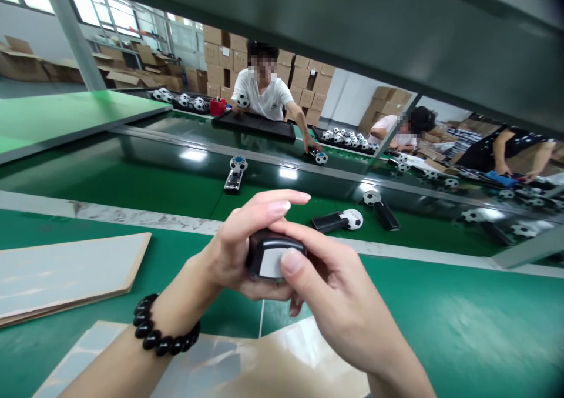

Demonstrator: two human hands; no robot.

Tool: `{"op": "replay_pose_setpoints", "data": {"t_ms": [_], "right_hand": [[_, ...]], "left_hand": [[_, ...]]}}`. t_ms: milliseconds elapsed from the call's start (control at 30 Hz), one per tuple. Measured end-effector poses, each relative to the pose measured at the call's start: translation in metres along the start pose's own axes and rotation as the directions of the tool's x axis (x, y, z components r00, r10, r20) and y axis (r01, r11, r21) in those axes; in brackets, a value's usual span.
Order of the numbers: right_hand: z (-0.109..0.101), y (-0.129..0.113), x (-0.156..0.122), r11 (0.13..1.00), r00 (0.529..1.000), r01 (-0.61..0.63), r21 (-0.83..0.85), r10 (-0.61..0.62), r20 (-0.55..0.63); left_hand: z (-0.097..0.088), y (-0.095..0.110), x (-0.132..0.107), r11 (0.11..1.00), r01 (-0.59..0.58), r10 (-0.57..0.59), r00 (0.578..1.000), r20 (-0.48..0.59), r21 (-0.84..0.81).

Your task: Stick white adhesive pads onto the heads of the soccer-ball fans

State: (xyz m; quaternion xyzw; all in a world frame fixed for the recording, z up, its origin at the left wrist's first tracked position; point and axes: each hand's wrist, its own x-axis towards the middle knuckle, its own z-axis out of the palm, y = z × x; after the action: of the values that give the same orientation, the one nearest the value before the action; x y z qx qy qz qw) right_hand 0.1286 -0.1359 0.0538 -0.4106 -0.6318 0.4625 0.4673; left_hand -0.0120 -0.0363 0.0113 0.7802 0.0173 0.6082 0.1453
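In front of me is a black plastic device [257,258] with a pale grey label [271,263] on the face toward me. My left hand [231,248] wraps round it from the left and beneath. My right hand [337,274] grips it from the other side, with the thumb pressed on the label. The far part of the device is hidden by my fingers. Below my hands lies a partly peeled label sheet [215,360], and a stack of similar sheets [66,271] rests to the left on the green worktop [458,327].
Beyond the worktop's metal edge, a green conveyor belt [176,180] carries several football-patterned devices with black handles [330,222]. A co-worker [264,92] across it reaches toward one such device [321,158]. A metal beam [352,39] crosses overhead; a post [533,245] stands at right.
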Motion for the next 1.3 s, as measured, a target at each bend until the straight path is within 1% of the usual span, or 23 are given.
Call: {"op": "replay_pose_setpoints", "data": {"t_ms": [100, 167, 233, 267, 300, 367, 433, 500, 533, 600, 700, 767, 833, 867, 900, 967, 1033, 1067, 1100, 1167, 1200, 1233, 1300], "right_hand": [[-0.006, 0.006, -0.002, 0.998, 0.999, -0.010, 0.066, 0.007, 0.042], [-0.005, 0.005, -0.001, 1.000, 1.000, 0.020, 0.013, -0.020, 0.018], [-0.002, 0.004, 0.004, 0.978, 0.999, 0.038, -0.203, -0.045, -0.027], [-0.001, 0.006, 0.009, 0.933, 0.997, 0.036, -0.357, -0.055, -0.046], [-0.001, 0.009, 0.015, 0.867, 0.996, 0.022, -0.498, -0.060, -0.061], [-0.004, 0.021, 0.031, 0.726, 0.992, -0.026, -0.688, -0.066, -0.108], [-0.012, 0.041, 0.049, 0.627, 0.983, -0.101, -0.773, -0.059, -0.176], [-0.028, 0.063, 0.064, 0.536, 0.968, -0.198, -0.820, -0.028, -0.251], [-0.038, 0.074, 0.068, 0.477, 0.959, -0.249, -0.843, -0.002, -0.284], [-0.064, 0.092, 0.071, 0.349, 0.935, -0.349, -0.870, 0.064, -0.349], [-0.106, 0.109, 0.065, 0.185, 0.888, -0.458, -0.869, 0.145, -0.437], [-0.127, 0.111, 0.059, 0.133, 0.876, -0.476, -0.870, 0.166, -0.454], [-0.134, 0.104, 0.054, 0.130, 0.888, -0.454, -0.881, 0.151, -0.435], [-0.131, 0.097, 0.050, 0.149, 0.901, -0.430, -0.891, 0.133, -0.413], [-0.124, 0.088, 0.046, 0.183, 0.919, -0.393, -0.901, 0.109, -0.379], [-0.103, 0.066, 0.036, 0.294, 0.959, -0.281, -0.914, 0.055, -0.277], [-0.076, 0.045, 0.023, 0.440, 0.988, -0.137, -0.887, -0.001, -0.153], [-0.063, 0.037, 0.015, 0.534, 0.991, -0.082, -0.842, -0.043, -0.123], [-0.049, 0.032, 0.007, 0.642, 0.986, -0.048, -0.765, -0.092, -0.139], [-0.023, 0.034, -0.012, 0.797, 0.971, -0.045, -0.602, -0.108, -0.215], [-0.009, 0.040, -0.023, 0.836, 0.970, -0.065, -0.545, -0.074, -0.230], [0.004, 0.049, -0.034, 0.845, 0.977, -0.097, -0.526, -0.019, -0.211], [0.031, 0.071, -0.056, 0.807, 0.990, -0.141, -0.574, 0.096, -0.107]], "left_hand": [[-0.001, 0.003, -0.002, 0.987, -0.160, 0.160, 0.987, -0.003, -0.031], [-0.001, 0.001, -0.004, 0.988, -0.141, 0.142, 0.990, 0.002, -0.057], [-0.002, -0.006, -0.006, 0.993, -0.098, 0.103, 0.991, 0.079, -0.063], [-0.003, -0.010, -0.008, 0.996, -0.077, 0.082, 0.988, 0.132, -0.041], [-0.005, -0.016, -0.011, 0.999, -0.040, 0.038, 0.982, 0.186, 0.008], [-0.010, -0.027, -0.016, 0.979, 0.071, -0.122, 0.955, 0.271, 0.189], [-0.014, -0.037, -0.020, 0.890, 0.199, -0.344, 0.884, 0.317, 0.411], [-0.018, -0.042, -0.022, 0.787, 0.272, -0.525, 0.768, 0.368, 0.554], [-0.019, -0.042, -0.023, 0.756, 0.289, -0.580, 0.711, 0.397, 0.587], [-0.022, -0.039, -0.021, 0.723, 0.316, -0.647, 0.623, 0.440, 0.614], [-0.022, -0.031, -0.017, 0.679, 0.344, -0.712, 0.527, 0.465, 0.649], [-0.019, -0.029, -0.015, 0.658, 0.358, -0.740, 0.471, 0.480, 0.663], [-0.015, -0.028, -0.015, 0.653, 0.370, -0.748, 0.450, 0.488, 0.661], [-0.012, -0.028, -0.016, 0.658, 0.379, -0.744, 0.459, 0.485, 0.651], [-0.008, -0.028, -0.017, 0.667, 0.389, -0.735, 0.487, 0.472, 0.636], [-0.002, -0.027, -0.017, 0.708, 0.394, -0.685, 0.586, 0.433, 0.586], [0.002, -0.025, -0.016, 0.778, 0.365, -0.593, 0.696, 0.405, 0.512], [0.003, -0.024, -0.015, 0.805, 0.355, -0.558, 0.727, 0.400, 0.476], [0.003, -0.023, -0.014, 0.818, 0.361, -0.541, 0.747, 0.387, 0.447], [-0.001, -0.024, -0.011, 0.815, 0.416, -0.549, 0.778, 0.305, 0.404], [-0.003, -0.024, -0.010, 0.804, 0.459, -0.562, 0.794, 0.232, 0.377], [-0.006, -0.025, -0.009, 0.798, 0.501, -0.570, 0.808, 0.149, 0.335], [-0.010, -0.028, -0.008, 0.807, 0.548, -0.562, 0.827, 0.003, 0.219]]}}
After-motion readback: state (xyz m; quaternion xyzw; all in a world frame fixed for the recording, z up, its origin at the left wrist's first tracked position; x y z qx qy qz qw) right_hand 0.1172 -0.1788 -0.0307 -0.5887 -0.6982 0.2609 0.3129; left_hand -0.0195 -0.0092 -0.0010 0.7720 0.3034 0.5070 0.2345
